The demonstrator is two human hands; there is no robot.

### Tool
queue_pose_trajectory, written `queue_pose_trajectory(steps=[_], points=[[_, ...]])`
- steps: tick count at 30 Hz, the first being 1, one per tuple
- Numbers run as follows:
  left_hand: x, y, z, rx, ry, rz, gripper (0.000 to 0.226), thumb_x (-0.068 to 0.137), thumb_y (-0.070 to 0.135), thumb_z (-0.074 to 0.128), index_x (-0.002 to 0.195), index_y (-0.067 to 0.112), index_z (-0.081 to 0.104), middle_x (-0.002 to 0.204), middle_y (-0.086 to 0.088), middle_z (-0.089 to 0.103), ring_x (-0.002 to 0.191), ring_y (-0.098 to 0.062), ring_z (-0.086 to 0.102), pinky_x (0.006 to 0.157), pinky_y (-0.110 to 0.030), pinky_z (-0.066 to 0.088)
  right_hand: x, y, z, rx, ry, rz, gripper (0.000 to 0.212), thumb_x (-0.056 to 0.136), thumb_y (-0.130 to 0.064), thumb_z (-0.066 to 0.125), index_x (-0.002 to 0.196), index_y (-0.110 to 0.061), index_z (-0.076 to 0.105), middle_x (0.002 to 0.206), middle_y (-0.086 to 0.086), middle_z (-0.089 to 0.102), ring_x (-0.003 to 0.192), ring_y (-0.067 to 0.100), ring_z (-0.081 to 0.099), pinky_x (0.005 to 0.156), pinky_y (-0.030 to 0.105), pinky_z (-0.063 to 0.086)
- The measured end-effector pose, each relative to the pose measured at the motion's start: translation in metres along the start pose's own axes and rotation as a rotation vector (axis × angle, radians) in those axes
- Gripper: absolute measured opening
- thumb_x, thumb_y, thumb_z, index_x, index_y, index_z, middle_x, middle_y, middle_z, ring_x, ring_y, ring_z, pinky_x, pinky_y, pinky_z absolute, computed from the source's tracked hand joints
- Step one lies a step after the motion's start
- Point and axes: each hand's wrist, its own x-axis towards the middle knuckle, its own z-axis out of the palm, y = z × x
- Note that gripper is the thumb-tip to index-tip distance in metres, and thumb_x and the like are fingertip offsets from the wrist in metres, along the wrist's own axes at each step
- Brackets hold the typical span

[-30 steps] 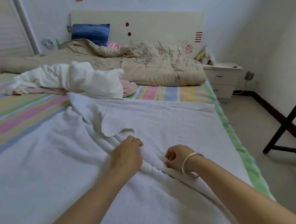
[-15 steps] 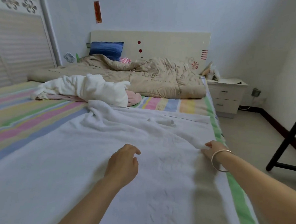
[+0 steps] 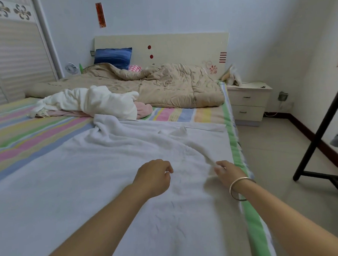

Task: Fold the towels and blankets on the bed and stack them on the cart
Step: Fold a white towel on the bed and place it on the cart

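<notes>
white towel (image 3: 88, 182) is lying spread flat on bed (image 3: 26, 132), one raised ridge running into right hand (image 3: 229, 172), which is pinching it. left hand (image 3: 153, 177) is sitting just beside, loosely curled, holding nothing.

Headboard (image 3: 179, 46), cream, two red dots, red bars and flower motif at right end; against far wall
Pillow (image 3: 113, 57), blue, propped against headboard, left part
Fan (image 3: 71, 68), small, white, left of pillow; green bottle (image 3: 80, 68) just beside
Wardrobe door (image 3: 11, 54), slatted, pale, floral cut-outs on top; far left
Red strip (image 3: 100, 15), vertical, on wall above headboard
Nightstand (image 3: 248, 101), white, two drawers, right of headboard
Socket (image 3: 283, 96), low on wall, near nightstand
Skirting (image 3: 307, 131), dark, along right wall
Floor (image 3: 274, 157), pale
Black frame (image 3: 322, 126), slanted leg and floor bar, far right
</notes>
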Motion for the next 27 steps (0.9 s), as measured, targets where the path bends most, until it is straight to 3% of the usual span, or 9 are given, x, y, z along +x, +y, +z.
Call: queue_pose_trajectory(steps=[2,4,6,7,13,15,19,23,27], points=[[0.024,0.008,0.011,-0.016,-0.021,0.009,0.03,0.097,0.021,0.044,0.123,0.026,0.06,0.126,0.006,0.059,0.115,-0.014,0.054,0.097,-0.03,0.044,0.012,0.009,0.002,0.06,0.042,-0.028,0.034,0.098,-0.03,0.049,0.125,-0.013,0.058,0.126,0.008,0.06,0.118,0.027,0.055,0.098,0.034,0.042],[0.052,0.012,0.021,-0.016,-0.03,0.013,0.032,0.098,0.022,0.045,0.127,0.025,0.057,0.13,0.006,0.056,0.119,-0.016,0.052,0.099,-0.032,0.043,0.035,0.017,0.003,0.027,0.026,-0.072,0.023,0.097,-0.035,0.044,0.099,-0.024,0.064,0.105,0.005,0.063,0.104,0.025,0.058,0.088,0.033,0.043],[0.09,0.014,0.033,-0.034,0.001,0.001,0.033,0.097,0.022,0.046,0.129,0.024,0.054,0.132,0.006,0.055,0.121,-0.016,0.051,0.101,-0.033,0.042,0.072,0.023,0.003,-0.071,-0.015,-0.116,0.03,0.096,-0.037,0.038,0.07,-0.026,0.049,0.087,0.003,0.057,0.091,0.027,0.057,0.078,0.035,0.041],[0.1,0.013,0.033,-0.056,0.024,-0.009,0.034,0.097,0.021,0.047,0.13,0.024,0.054,0.133,0.006,0.055,0.122,-0.016,0.051,0.101,-0.033,0.042,0.081,0.022,0.002,-0.119,-0.032,-0.123,0.034,0.097,-0.037,0.034,0.068,-0.023,0.047,0.086,0.005,0.057,0.09,0.03,0.057,0.077,0.037,0.041],[0.229,-0.003,0.057,0.052,0.088,-0.087,0.049,0.089,0.006,0.044,0.133,0.026,0.051,0.132,0.005,0.056,0.123,-0.019,0.047,0.104,-0.029,0.032,0.194,0.037,0.014,-0.344,-0.107,-0.215,0.079,0.077,-0.061,-0.002,0.121,-0.027,0.056,0.135,0.002,0.049,0.13,0.026,0.04,0.108,0.037,0.029],[0.265,-0.009,0.064,0.123,0.061,-0.097,0.053,0.088,0.006,0.043,0.137,0.026,0.047,0.134,0.005,0.055,0.126,-0.019,0.046,0.106,-0.028,0.027,0.231,0.038,0.019,-0.375,-0.148,-0.218,0.062,0.093,-0.058,0.011,0.141,-0.035,0.041,0.155,-0.005,0.029,0.144,0.021,0.02,0.118,0.037,0.014],[0.322,-0.035,0.08,-0.024,0.018,-0.195,0.052,0.091,0.002,0.042,0.139,0.023,0.042,0.139,0.003,0.051,0.124,-0.02,0.049,0.1,-0.028,0.037,0.299,0.03,0.027,-0.429,-0.1,-0.32,0.045,0.102,-0.044,0.024,0.145,-0.037,0.035,0.156,-0.009,0.024,0.144,0.02,0.016,0.119,0.035,0.008],[0.357,-0.072,0.092,-0.21,-0.058,-0.279,0.033,0.089,0.0,0.043,0.098,0.026,0.062,0.112,0.003,0.065,0.102,-0.016,0.06,0.085,-0.027,0.049,0.362,0.02,0.036,-0.46,-0.071,-0.377,0.048,0.1,-0.045,0.03,0.147,-0.037,0.028,0.157,-0.008,0.022,0.144,0.022,0.014,0.117,0.038,0.01],[0.37,-0.086,0.089,-0.333,-0.372,-0.235,0.02,0.089,0.012,0.06,0.086,0.027,0.074,0.09,0.009,0.071,0.084,-0.009,0.064,0.072,-0.018,0.052,0.411,0.004,0.028,-0.491,-0.079,-0.228,0.055,0.096,-0.05,0.034,0.149,-0.039,0.022,0.16,-0.006,0.011,0.146,0.024,0.008,0.114,0.043,0.014]])
